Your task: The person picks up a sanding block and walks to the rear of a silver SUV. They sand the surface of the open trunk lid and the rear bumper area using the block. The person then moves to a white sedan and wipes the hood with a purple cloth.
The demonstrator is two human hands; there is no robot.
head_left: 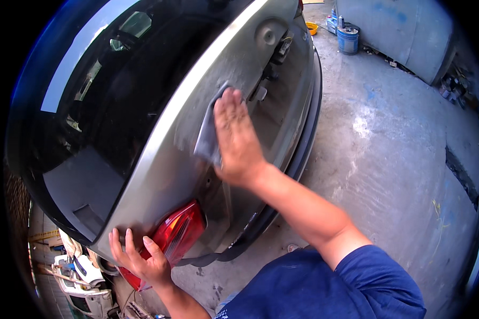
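Observation:
My right hand (pixel 236 139) presses a folded grey sheet of sandpaper (pixel 207 137) flat against the silver tailgate (pixel 167 139) of a car. Its fingers lie together, pointing up the panel, and cover part of the sheet. Dull, scuffed paint shows around the sandpaper. Lower left, my left hand (pixel 142 260) rests with spread fingers on the car's body at the red tail light (pixel 182 229); it grips nothing. Beside my right hand is the tailgate's recess (pixel 274 106), with a loose fitting (pixel 283 49) and exposed wire at its far end.
The dark rear window (pixel 117 127) fills the left side, and the black-edged bumper (pixel 307 133) runs along the right of the tailgate. Farther off on the concrete floor (pixel 378 159) stand a blue bucket (pixel 348 41) and a yellow basin (pixel 312 27). Car parts (pixel 85 282) are piled lower left.

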